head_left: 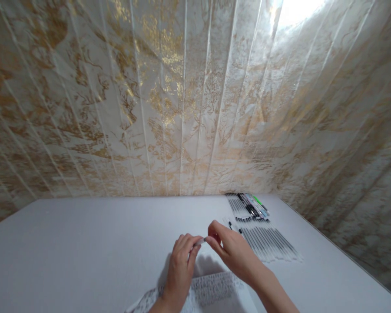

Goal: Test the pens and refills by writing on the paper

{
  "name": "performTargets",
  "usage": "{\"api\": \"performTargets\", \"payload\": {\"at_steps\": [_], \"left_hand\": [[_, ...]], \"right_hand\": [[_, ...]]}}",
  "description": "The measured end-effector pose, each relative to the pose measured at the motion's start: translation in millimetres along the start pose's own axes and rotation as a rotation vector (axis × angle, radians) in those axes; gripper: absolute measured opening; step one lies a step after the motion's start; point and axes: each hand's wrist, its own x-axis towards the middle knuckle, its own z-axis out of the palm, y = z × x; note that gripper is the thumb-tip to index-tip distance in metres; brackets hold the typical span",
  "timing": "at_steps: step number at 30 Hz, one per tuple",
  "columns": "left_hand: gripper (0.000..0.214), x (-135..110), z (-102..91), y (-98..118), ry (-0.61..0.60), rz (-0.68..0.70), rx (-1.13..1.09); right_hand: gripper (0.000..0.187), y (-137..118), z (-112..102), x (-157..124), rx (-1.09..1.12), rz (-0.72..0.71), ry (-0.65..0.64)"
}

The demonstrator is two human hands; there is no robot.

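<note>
Above the white table (pixel 94 243), my two hands meet over a slim, pale pen (pixel 200 241). My left hand (pixel 180 258) is closed around its body, so most of it is hidden. At its dark end, the thumb and forefinger of my right hand (pixel 231 248) are pinched together; whether a cap lies between them is too small to make out. Below the hands lies a sheet of paper (pixel 215 289) covered in dark handwriting, partly in shadow and partly behind my left wrist.
Right of my hands, a row of clear pens with dark refills (pixel 267 241) lies side by side. Small black caps (pixel 252 219) line its far end. Beyond them sit more pens (pixel 236 204) and a green pen (pixel 258 200). A gold-patterned curtain (pixel 169 108) hangs behind the table.
</note>
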Motion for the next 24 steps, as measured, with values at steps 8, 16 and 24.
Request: {"api": "performTargets", "payload": {"at_steps": [8, 16, 24], "left_hand": [[0.023, 0, -1.6, 1, -0.003, 0.002, 0.012], [0.023, -1, -0.4, 2, -0.016, 0.018, 0.018], [0.024, -1, 0.7, -2, -0.004, 0.015, 0.020]], "right_hand": [[0.033, -1, 5, 1, -0.037, 0.043, -0.038], [0.042, -1, 10, 3, -0.140, 0.121, -0.025], [0.020, -3, 11, 0, -0.046, 0.010, 0.020]]}}
